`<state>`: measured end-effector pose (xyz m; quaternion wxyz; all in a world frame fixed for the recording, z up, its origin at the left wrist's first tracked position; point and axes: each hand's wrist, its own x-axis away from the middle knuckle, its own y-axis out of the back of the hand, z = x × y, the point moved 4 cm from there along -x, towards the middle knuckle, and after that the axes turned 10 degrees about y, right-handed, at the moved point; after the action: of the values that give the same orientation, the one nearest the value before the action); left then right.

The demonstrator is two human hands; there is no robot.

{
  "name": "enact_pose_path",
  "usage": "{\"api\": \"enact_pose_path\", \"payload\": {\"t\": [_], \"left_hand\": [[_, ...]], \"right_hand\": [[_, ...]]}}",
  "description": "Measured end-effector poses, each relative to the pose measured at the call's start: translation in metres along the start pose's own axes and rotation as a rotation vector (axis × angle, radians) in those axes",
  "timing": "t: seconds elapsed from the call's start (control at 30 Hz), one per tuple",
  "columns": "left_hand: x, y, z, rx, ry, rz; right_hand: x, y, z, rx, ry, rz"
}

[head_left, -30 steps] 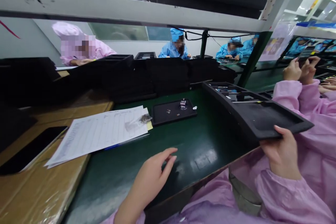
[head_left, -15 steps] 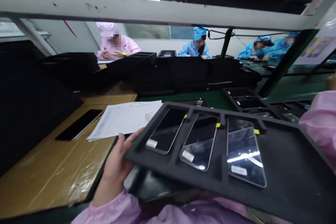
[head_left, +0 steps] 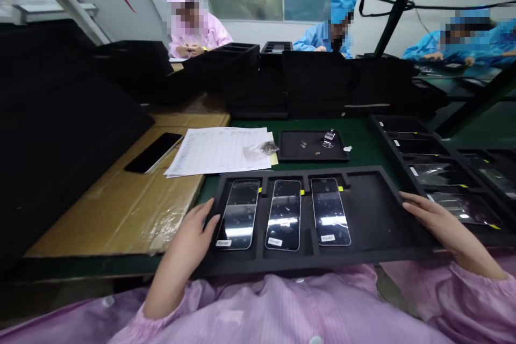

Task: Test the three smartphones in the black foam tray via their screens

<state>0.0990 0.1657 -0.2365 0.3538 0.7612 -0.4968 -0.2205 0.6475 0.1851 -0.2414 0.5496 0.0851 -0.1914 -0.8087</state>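
Note:
A black foam tray (head_left: 282, 264) lies nearly level at the front edge of the bench, close to my body. Three phone screens sit in its slots: a left one (head_left: 237, 220), a middle one (head_left: 284, 220) and a right one (head_left: 330, 215), each with a white label and a yellow tab. The wide section at the tray's right end holds no screen. My left hand (head_left: 197, 234) grips the tray's left edge, thumb on the rim. At the right edge my right hand (head_left: 433, 217) holds the tray, its fingers along the side and partly hidden.
Behind the tray lie printed sheets (head_left: 213, 150), a small bag (head_left: 262, 149) and a small black tray (head_left: 290, 148) with tiny parts. A phone (head_left: 155, 151) rests on cardboard (head_left: 121, 215). More screen trays (head_left: 435, 158) stand right; black tray stacks (head_left: 314, 83) and co-workers are beyond.
The foam tray has gone from raised and tilted to nearly level at the bench front. My right hand has come into view on its right edge. The camera view has tipped downward.

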Motion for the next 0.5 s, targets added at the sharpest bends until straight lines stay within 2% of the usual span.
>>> {"api": "enact_pose_path", "payload": {"t": [0.07, 0.1, 0.13, 0.2, 0.27, 0.37, 0.5], "left_hand": [[0.005, -0.001, -0.027, -0.211, -0.136, -0.08], [0.007, -0.006, -0.042, -0.29, -0.182, -0.071], [0.009, -0.014, -0.058, -0.346, -0.215, -0.008], [0.013, -0.033, -0.084, -0.471, -0.205, 0.165], [0.014, -0.049, -0.099, -0.608, -0.14, 0.257], [0.015, -0.061, -0.108, -0.691, -0.071, 0.25], [0.013, -0.065, -0.109, -0.676, -0.047, 0.199]], "right_hand": [[0.007, -0.023, 0.027, 0.25, 0.331, -0.076], [0.017, -0.041, 0.042, 0.378, 0.488, -0.078], [0.029, -0.063, 0.054, 0.492, 0.585, -0.017], [0.052, -0.113, 0.068, 0.818, 0.586, 0.237], [0.069, -0.149, 0.078, 1.086, 0.556, 0.347], [0.071, -0.178, 0.087, 1.249, 0.578, 0.314], [0.057, -0.187, 0.09, 1.287, 0.588, 0.245]]}}
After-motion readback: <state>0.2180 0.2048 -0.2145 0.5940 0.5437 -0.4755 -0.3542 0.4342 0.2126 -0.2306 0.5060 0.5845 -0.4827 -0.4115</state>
